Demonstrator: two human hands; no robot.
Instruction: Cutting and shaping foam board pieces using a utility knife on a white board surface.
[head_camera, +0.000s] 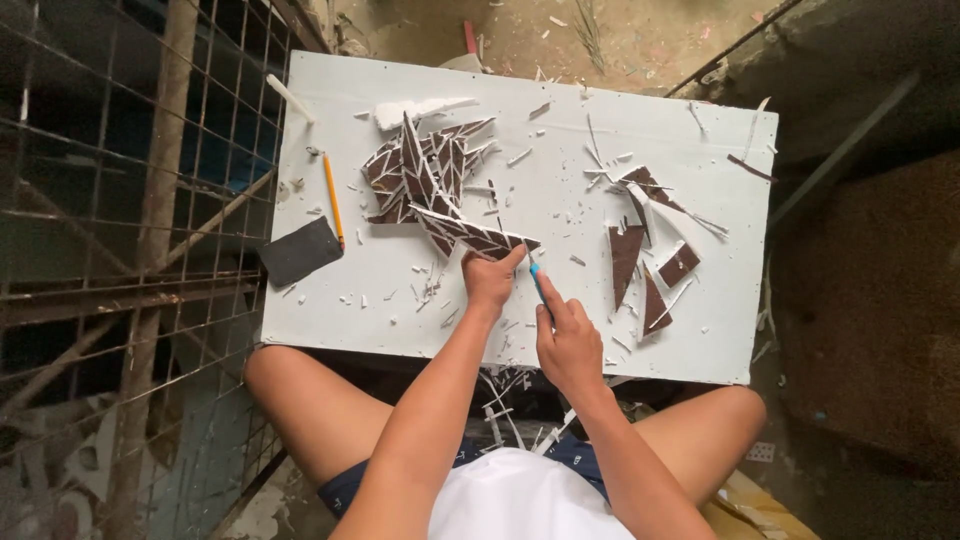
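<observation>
The left hand (490, 282) pinches a brown patterned strip (472, 234) above the white bench (330, 300); just beside it, the right hand (568, 345) grips a blue tool (537, 283).

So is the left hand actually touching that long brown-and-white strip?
Touching. The head view shows the left hand pinching the near end of the long brown-and-white strip between its fingers, with no gap, above the white board.

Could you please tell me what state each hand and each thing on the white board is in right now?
left hand: gripping the brown triangular piece, pressed to the board
right hand: closed on a blue-handled tool, tip beside the piece
pile of brown pieces: stacked, untouched
loose brown pieces: scattered flat
pencil: lying flat
dark block: overhanging the edge of the white board
</observation>
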